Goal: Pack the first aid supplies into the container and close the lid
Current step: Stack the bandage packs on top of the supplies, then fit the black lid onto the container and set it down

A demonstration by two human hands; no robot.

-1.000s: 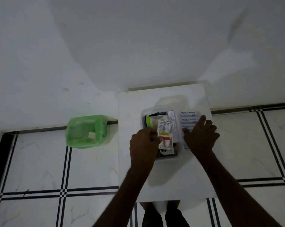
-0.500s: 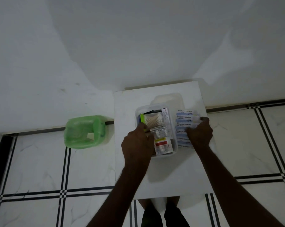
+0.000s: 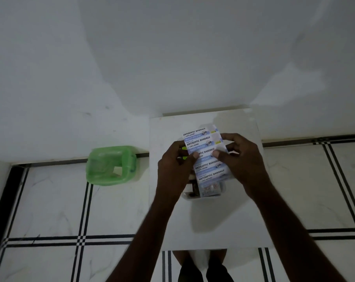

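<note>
- Nearest the camera, two forearms are seen reaching forward over a white table (image 3: 223, 226).
- The left hand (image 3: 175, 165) is curled closed on the left edge of a bandage strip (image 3: 206, 157), with its thumb pressed on the printed face.
- The right hand (image 3: 240, 159) is likewise closed on the strip's right edge, thumb on top and fingers behind.
- The strip is held between both hands just above a clear container (image 3: 203, 192), which rests on the table and is mostly hidden beneath strip and hands.
- Other supplies are glimpsed inside the container at its near end; they cannot be made out clearly.
- The strip's long axis runs near to far, leaning slightly left at its far end; its printed face is turned up toward the camera.
- The strip is judged longer than the container's visible opening, so it could catch on the rim or spring back up unless it is folded or laid flat along the length.
- If the strip is left proud of the rim, the lid is likely to be kept from seating.
- Farther left, well apart on the floor (image 3: 50, 200), a green lid (image 3: 111, 165) is lying; it has yet to be fetched.
</note>
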